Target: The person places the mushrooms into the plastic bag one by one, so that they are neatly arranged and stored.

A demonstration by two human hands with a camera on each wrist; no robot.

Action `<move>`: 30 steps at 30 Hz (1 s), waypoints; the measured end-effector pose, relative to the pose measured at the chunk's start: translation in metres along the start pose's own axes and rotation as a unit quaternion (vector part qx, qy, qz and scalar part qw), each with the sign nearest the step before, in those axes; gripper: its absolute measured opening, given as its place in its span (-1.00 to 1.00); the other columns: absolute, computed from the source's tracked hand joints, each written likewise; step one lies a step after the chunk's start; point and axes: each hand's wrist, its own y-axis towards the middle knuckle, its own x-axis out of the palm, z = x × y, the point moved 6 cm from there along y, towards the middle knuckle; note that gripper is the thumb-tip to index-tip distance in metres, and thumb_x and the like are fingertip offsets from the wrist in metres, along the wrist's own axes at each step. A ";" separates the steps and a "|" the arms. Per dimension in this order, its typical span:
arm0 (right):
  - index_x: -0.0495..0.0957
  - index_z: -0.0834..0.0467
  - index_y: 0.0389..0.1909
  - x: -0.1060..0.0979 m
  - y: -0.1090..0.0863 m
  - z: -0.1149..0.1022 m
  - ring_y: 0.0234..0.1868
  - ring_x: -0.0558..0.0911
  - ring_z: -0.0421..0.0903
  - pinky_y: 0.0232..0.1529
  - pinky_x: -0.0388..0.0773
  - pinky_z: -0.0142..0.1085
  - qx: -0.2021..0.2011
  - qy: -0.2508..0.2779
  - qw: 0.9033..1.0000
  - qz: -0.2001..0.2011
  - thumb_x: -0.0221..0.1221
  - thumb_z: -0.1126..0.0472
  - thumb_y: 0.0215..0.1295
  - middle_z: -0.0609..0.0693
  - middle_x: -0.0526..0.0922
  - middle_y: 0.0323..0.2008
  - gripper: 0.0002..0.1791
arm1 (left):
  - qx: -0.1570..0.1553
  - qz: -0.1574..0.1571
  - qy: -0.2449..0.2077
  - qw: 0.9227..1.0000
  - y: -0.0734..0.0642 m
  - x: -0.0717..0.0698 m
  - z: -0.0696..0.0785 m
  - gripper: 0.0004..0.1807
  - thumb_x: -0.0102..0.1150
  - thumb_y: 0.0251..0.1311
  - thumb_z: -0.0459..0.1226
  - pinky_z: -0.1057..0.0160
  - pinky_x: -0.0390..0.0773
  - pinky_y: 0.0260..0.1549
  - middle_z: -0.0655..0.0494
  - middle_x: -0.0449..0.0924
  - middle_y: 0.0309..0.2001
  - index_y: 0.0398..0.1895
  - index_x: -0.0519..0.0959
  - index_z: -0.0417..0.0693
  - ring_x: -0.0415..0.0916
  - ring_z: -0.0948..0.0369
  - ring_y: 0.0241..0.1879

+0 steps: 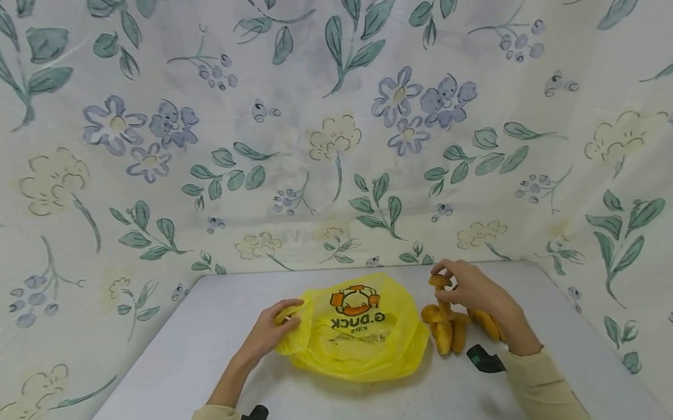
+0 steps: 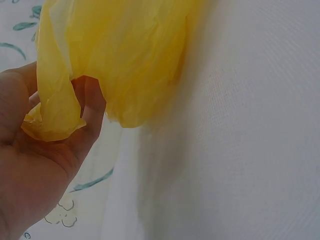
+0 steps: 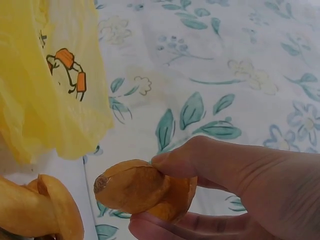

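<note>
A yellow plastic bag point(image 1: 356, 353) with a cartoon duck print and mirrored lettering lies on the table. My left hand point(image 1: 268, 332) grips its left edge, and in the left wrist view a fold of the bag point(image 2: 57, 107) runs between thumb and fingers. To the right of the bag, my right hand point(image 1: 478, 288) pinches a brownish-orange mushroom point(image 1: 440, 282) between thumb and fingers. That mushroom point(image 3: 132, 187) is raised, its stem end facing the right wrist camera. Below it lie several similar mushrooms point(image 1: 443, 335), beside the bag's right edge. The inside of the bag is hidden.
More mushrooms point(image 1: 485, 322) lie right of the pile, partly behind my right forearm. A white table point(image 1: 345, 413) carries everything. Floral sheeting point(image 1: 336, 191) rises at the back and sides. Black wrist devices point(image 1: 486, 359) sit near both sleeves.
</note>
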 end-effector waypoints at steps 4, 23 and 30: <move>0.50 0.15 0.07 0.002 0.003 -0.005 -0.26 0.60 -0.06 -0.21 0.63 -0.20 -0.018 0.000 1.000 0.004 0.29 0.21 0.19 0.18 0.62 -0.06 -0.59 | 0.007 -0.002 -0.004 1.000 0.000 -0.002 0.001 -0.58 0.16 0.33 -0.23 0.33 0.49 -0.09 -0.11 0.41 0.35 0.25 0.50 0.04 0.45 0.12 0.00; 0.52 0.15 0.04 0.017 0.011 -0.026 -0.18 0.58 0.02 -0.21 0.61 -0.23 -0.052 0.016 0.998 0.013 0.29 0.24 0.18 0.16 0.62 -0.08 -0.62 | 0.016 -0.001 0.003 1.000 0.003 -0.002 -0.002 -0.59 0.17 0.33 -0.19 0.12 0.48 0.10 -0.07 0.40 0.36 0.25 0.50 0.09 0.44 0.09 0.11; 0.53 0.13 0.03 0.025 0.015 -0.032 -0.24 0.59 -0.04 -0.19 0.64 -0.25 -0.034 0.037 0.999 0.006 0.31 0.25 0.19 0.10 0.62 -0.09 -0.63 | 0.007 0.000 -0.003 1.000 0.000 -0.001 -0.002 -0.59 0.16 0.34 -0.20 0.11 0.48 0.12 -0.09 0.38 0.38 0.25 0.51 0.08 0.43 0.08 0.13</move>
